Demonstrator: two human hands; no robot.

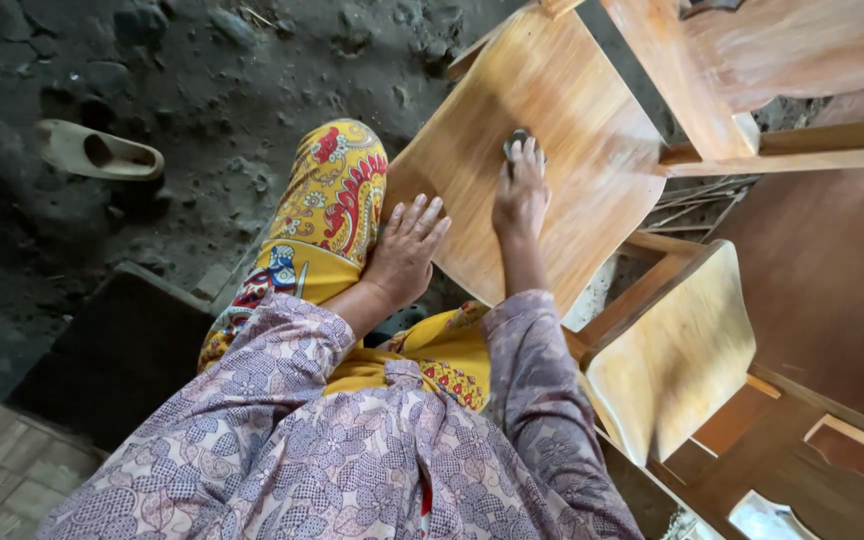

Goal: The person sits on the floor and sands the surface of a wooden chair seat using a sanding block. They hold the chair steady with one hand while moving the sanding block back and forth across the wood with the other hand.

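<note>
Near the middle of the pale wooden chair seat, toward its far edge, your right hand presses a small dark pad, likely a sanding piece, flat against the wood; your fingers lie over it, so only its far tip shows. At the seat's near left edge your left hand rests flat with fingers spread, holding nothing. Just left of that edge sits your knee in yellow patterned cloth. Beside the seat's right edge stand more bare wooden chair parts. Well apart, on the dark dirt ground at far left, lies a pale sandal.
</note>
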